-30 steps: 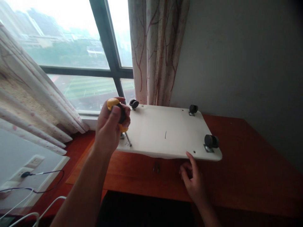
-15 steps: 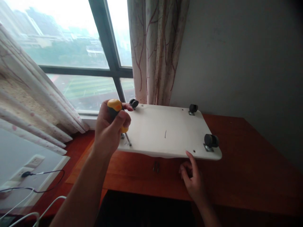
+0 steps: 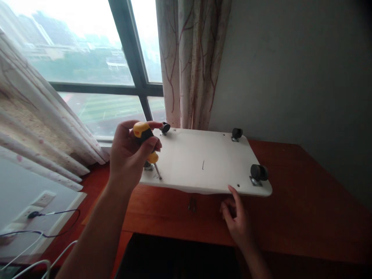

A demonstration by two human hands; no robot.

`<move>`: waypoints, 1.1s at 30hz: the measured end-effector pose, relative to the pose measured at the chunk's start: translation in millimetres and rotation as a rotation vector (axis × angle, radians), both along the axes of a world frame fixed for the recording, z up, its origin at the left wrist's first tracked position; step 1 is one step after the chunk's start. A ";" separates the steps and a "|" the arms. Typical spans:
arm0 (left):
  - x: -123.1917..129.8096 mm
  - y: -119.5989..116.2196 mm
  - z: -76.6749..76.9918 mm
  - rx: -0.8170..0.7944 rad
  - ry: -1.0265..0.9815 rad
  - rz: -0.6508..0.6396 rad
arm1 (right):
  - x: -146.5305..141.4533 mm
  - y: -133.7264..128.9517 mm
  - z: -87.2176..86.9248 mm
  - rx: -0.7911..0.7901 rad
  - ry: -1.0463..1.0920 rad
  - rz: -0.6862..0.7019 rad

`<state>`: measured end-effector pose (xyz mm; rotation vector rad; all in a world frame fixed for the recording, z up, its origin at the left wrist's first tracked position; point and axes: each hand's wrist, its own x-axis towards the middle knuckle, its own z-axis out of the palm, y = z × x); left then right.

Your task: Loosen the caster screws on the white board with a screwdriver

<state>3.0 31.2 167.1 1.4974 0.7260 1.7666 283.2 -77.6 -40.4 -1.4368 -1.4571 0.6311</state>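
Note:
My left hand (image 3: pixel 128 157) is closed on a screwdriver (image 3: pixel 143 131) with a yellow and black handle. The screwdriver's thin metal shaft slants down, its tip at the near left part of a white board (image 3: pixel 186 155). That board lies flat on the wooden table and carries black caster wheels at its corners. One caster (image 3: pixel 148 166) is partly hidden behind my left hand. My right hand (image 3: pixel 236 221) is at the board's near edge, its index finger stretched out onto the rim near a small dark hole (image 3: pixel 238 185). Its other fingers are curled loosely; nothing shows in them.
The reddish wooden table (image 3: pixel 302 201) extends to the right of the board. Behind stand a curtain (image 3: pixel 194 66), a grey wall and a window. At the lower left, cables hang by a wall socket (image 3: pixel 45 199). The far right casters (image 3: pixel 237 133) stick up from the board.
My left hand has turned a little on the screwdriver handle and shifted left, its fingers loosening. The screwdriver's tip stays in place. My right hand has not moved.

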 end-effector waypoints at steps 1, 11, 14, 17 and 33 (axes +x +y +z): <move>-0.2 0.0 0.7 0.008 0.020 0.027 | 0.2 0.0 -1.0 -0.002 0.004 0.005; -12.0 -1.5 12.3 -0.012 0.101 -0.098 | 0.4 0.6 0.4 -0.007 0.013 0.025; -10.9 -0.3 14.1 0.070 0.109 -0.027 | 0.1 0.3 -0.2 -0.020 0.014 0.027; -8.0 1.8 12.3 0.116 0.110 0.035 | 0.4 0.0 -1.6 -0.026 0.024 0.022; -32.5 7.7 20.8 0.136 0.677 0.200 | 0.6 0.3 -0.2 -0.035 0.036 0.026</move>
